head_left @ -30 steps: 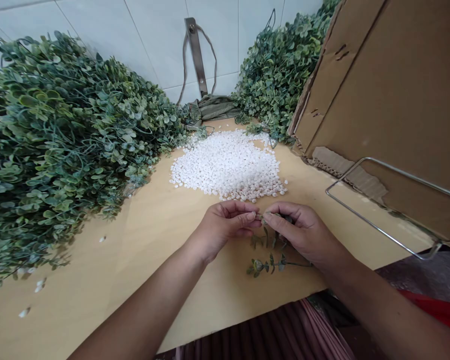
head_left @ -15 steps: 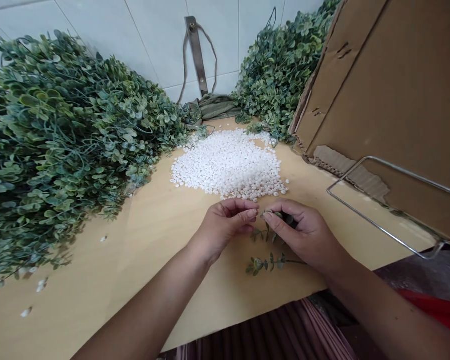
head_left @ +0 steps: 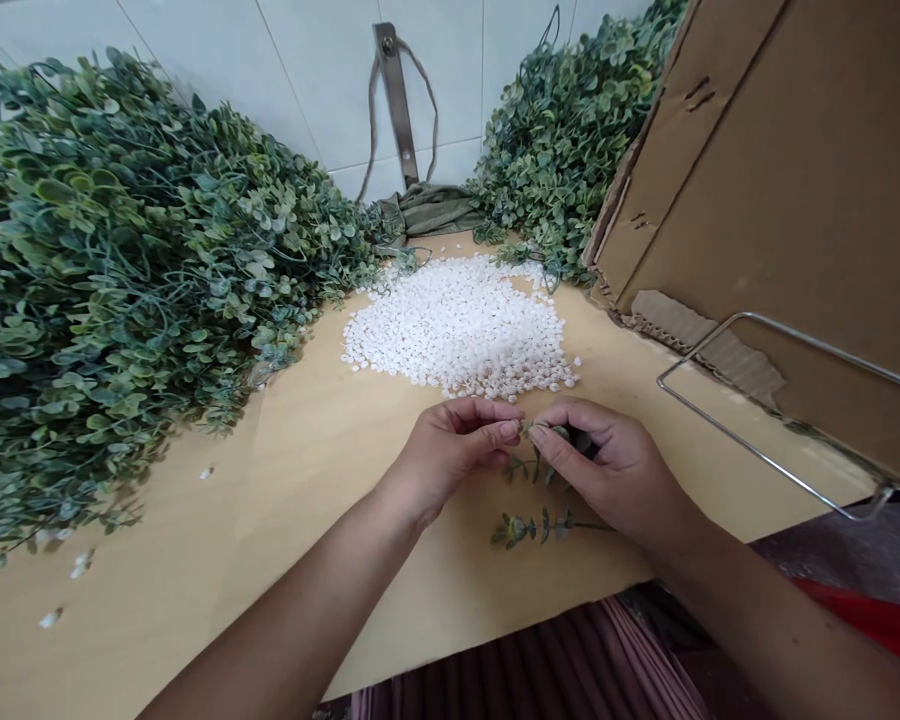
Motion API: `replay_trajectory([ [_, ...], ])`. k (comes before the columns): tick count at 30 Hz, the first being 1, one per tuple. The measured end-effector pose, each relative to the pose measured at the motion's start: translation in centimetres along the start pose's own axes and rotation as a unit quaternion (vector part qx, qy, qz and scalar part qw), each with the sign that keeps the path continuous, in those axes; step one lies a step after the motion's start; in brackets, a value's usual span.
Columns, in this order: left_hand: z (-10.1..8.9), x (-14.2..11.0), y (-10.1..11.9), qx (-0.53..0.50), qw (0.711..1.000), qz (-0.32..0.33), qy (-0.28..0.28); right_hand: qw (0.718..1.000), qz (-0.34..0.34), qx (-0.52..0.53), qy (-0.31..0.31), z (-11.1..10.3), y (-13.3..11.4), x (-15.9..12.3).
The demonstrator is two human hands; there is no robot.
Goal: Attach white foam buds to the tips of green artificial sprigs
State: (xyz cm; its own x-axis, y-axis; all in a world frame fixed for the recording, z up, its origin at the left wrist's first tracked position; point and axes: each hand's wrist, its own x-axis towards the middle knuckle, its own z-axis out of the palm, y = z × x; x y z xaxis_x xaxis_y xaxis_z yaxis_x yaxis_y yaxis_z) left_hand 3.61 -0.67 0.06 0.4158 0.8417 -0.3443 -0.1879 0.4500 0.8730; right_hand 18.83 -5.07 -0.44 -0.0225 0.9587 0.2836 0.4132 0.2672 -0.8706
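Observation:
My right hand [head_left: 613, 460] is closed on an artificial leaf sprig [head_left: 523, 468], its thumb and forefinger pinching near the leafy tip. Green leaves show beneath its fingers, and another leafy stem [head_left: 544, 527] reaches out below the palm over the table. Close by on the left, my left hand [head_left: 450, 458] has thumb and forefinger pressed together in a pinch. Whatever lies between those fingertips is too small to make out. Just beyond both hands spreads a pile of small white pieces [head_left: 457, 325].
Large heaps of artificial greenery stand at the left [head_left: 157, 270] and back right [head_left: 562, 150]. A big cardboard box [head_left: 787, 230] leans in from the right, with a bent metal wire frame [head_left: 765, 465] before it. A strap [head_left: 396, 105] rests against the tiled wall.
Both hands stay almost still, fingertips close together. The whole view has shifted very slightly; nothing has been let go.

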Motion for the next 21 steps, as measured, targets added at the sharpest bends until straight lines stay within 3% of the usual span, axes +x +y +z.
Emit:
replay_trajectory([
  [21,-0.01,0.08,-0.09,0.006,1.0,0.005,-0.003,1.0,0.021,0.003,0.008,0.1,0.02,-0.1],
])
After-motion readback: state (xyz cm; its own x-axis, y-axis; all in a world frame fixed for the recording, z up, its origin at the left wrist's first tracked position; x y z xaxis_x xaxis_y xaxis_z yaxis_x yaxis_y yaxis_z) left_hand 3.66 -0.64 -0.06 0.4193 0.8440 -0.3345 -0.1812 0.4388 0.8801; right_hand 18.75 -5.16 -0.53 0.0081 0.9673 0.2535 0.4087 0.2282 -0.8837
